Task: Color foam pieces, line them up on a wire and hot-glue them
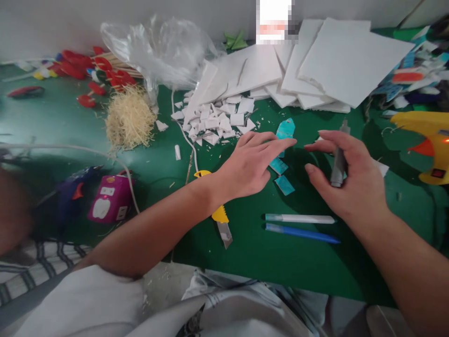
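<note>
My left hand (247, 164) hovers palm down beside small teal pieces (285, 185), its fingers stretched out with nothing visible in them. The index fingertip covers part of the teal strip. A grey marker-like stick (338, 164) is tucked in my right hand (361, 180), passing under the index finger and resting by the thumb's base. The thumb and index fingertip are apart. Below the hands lie a white pen (301, 218) and a blue pen (303, 233), side by side. A yellow box cutter (220, 214) with its blade out is partly hidden under my left forearm.
White foam sheets (351, 65) and foam scraps (224, 119) lie at the back. A yellow glue gun (435, 140) is at right. Straw-like fibre (129, 117), a magenta box (110, 199) and a white cable (105, 153) are at left, near another person's blurred arm (14, 210).
</note>
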### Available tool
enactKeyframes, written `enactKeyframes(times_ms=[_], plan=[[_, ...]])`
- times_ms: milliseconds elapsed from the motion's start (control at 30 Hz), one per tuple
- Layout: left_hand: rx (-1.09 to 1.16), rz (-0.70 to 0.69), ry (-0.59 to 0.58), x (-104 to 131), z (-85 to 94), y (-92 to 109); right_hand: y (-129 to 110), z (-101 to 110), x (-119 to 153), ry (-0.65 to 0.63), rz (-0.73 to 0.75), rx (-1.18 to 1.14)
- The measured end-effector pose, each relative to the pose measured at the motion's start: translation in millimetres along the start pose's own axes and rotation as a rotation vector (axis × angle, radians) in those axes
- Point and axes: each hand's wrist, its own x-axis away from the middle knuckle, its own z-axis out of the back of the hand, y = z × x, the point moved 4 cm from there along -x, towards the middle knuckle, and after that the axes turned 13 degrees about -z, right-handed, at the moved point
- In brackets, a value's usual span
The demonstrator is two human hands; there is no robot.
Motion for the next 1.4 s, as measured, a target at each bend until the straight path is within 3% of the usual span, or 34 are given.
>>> enactKeyframes(times_ms=[200,433,1400], plan=[[-0.067,-0.036,-0.074,-2,-10.3,-2,-1,3,0,0.041,0.033,0.003],[-0.169,0.081,0.007,0,-1.4,-5,0,2,0,0.033,0.006,0.011],[-0.232,0.279,-0.074,-1,3.5,-8,3,-1,3,-0.006,-0.017,0.008]])
